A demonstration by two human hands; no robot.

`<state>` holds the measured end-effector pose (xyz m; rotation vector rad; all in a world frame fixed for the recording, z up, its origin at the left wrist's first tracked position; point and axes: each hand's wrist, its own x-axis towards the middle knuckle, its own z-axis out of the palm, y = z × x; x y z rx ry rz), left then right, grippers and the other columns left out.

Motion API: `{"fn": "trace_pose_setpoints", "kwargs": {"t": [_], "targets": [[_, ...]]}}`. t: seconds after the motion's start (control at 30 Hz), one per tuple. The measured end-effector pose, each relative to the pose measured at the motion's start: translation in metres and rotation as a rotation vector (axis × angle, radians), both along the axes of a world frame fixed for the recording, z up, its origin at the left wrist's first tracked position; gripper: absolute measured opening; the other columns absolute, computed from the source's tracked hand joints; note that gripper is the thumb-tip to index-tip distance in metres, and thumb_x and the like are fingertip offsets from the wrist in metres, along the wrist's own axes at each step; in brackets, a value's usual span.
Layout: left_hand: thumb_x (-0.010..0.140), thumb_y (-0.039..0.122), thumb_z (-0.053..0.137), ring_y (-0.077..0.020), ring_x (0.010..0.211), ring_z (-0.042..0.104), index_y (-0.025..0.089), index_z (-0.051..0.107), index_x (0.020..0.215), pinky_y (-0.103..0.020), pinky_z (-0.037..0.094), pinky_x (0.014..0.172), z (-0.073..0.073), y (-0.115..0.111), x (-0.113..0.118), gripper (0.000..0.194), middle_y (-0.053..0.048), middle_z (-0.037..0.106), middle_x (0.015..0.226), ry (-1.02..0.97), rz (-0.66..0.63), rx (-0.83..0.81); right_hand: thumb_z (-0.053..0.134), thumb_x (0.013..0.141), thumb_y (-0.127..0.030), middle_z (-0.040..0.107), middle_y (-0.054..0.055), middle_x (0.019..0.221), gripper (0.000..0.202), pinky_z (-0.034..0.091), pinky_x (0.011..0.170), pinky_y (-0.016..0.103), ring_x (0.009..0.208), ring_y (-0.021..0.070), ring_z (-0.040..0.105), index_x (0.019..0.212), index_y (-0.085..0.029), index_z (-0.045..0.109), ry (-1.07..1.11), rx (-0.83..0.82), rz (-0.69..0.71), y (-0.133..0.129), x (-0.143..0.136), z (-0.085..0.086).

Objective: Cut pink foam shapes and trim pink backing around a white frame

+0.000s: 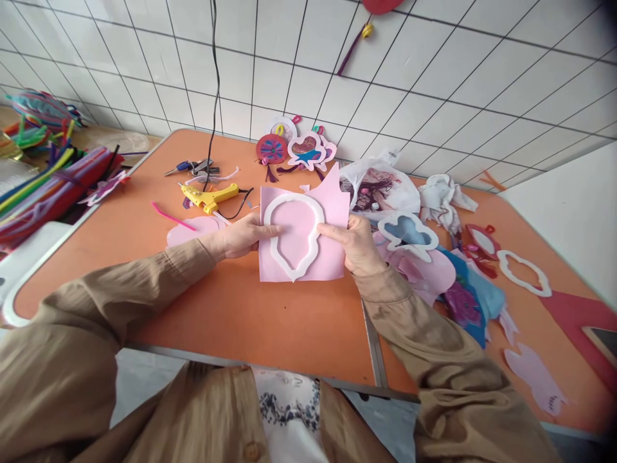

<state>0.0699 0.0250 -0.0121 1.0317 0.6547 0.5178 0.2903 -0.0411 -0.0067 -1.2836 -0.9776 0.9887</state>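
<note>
Between my hands, above the orange table, I see a pink foam sheet (pixel 332 257) with an uneven, cut top edge. A white wavy-edged frame (pixel 315 209) with a pointed bottom lies flat against the sheet. My left hand (pixel 241 236) grips the sheet's left edge, its thumb pressing on the frame's left side. On the right edge, my right hand (pixel 359 243) is closed, with a finger reaching onto the frame's right side. The fingers behind the sheet are hidden. A yellow glue gun (pixel 209 196) lies beyond my left hand.
Keys (pixel 197 168) and pink foam (pixel 193 230) lie on the left of the orange table (pixel 241 321). Finished ornaments (pixel 272 149) lean at the tiled wall. A plastic bag (pixel 385 186), foam scraps (pixel 535 376) and another white frame (pixel 523 273) spread over the right side.
</note>
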Motion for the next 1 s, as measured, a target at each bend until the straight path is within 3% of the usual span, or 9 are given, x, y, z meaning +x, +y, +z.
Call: {"fn": "trace_pose_setpoints", "kwargs": {"t": [0.27, 0.57, 0.7, 0.87, 1.0], "targets": [[0.057, 0.027, 0.098, -0.0320, 0.097, 0.075, 0.013, 0.078, 0.102, -0.043, 0.061, 0.083, 0.002, -0.004, -0.001, 0.051, -0.014, 0.079, 0.101, 0.002, -0.027, -0.002, 0.091, 0.049, -0.030, 0.073, -0.001, 0.069, 0.029, 0.055, 0.062, 0.034, 0.063, 0.0183, 0.064, 0.066, -0.020, 0.070, -0.038, 0.001, -0.013, 0.001, 0.003, -0.002], [0.059, 0.025, 0.097, -0.0300, 0.096, 0.075, 0.013, 0.079, 0.102, -0.044, 0.061, 0.089, 0.005, -0.002, 0.001, 0.048, -0.013, 0.080, 0.103, 0.006, -0.016, -0.015, 0.092, 0.048, -0.034, 0.075, 0.001, 0.073, 0.032, 0.059, 0.072, 0.039, 0.074, 0.0237, 0.070, 0.070, -0.020, 0.072, -0.025, 0.003, 0.017, 0.002, 0.001, 0.001], [0.057, 0.026, 0.098, -0.0299, 0.094, 0.075, 0.013, 0.079, 0.096, -0.041, 0.062, 0.086, 0.009, -0.002, 0.001, 0.046, -0.010, 0.080, 0.097, -0.013, -0.028, -0.013, 0.092, 0.048, -0.034, 0.074, 0.001, 0.072, 0.033, 0.058, 0.070, 0.037, 0.070, 0.0216, 0.069, 0.070, -0.019, 0.072, -0.001, -0.020, 0.040, 0.001, 0.001, 0.005], [0.060, 0.027, 0.096, -0.0307, 0.095, 0.074, 0.013, 0.078, 0.094, -0.041, 0.063, 0.085, 0.028, 0.003, -0.007, 0.041, -0.009, 0.079, 0.095, -0.013, 0.005, 0.046, 0.090, 0.056, -0.042, 0.070, -0.002, 0.067, 0.032, 0.053, 0.058, 0.033, 0.059, 0.0159, 0.062, 0.071, -0.021, 0.070, 0.041, 0.030, 0.035, 0.003, 0.011, 0.013], [0.070, 0.020, 0.088, -0.0307, 0.106, 0.071, 0.013, 0.075, 0.103, -0.043, 0.059, 0.092, 0.055, 0.017, -0.022, 0.037, -0.009, 0.077, 0.097, -0.019, 0.174, 0.211, 0.086, 0.062, -0.045, 0.068, -0.001, 0.063, 0.031, 0.049, 0.051, 0.029, 0.054, 0.0146, 0.062, 0.078, -0.022, 0.072, 0.044, 0.055, 0.036, 0.008, 0.023, 0.014]]}}
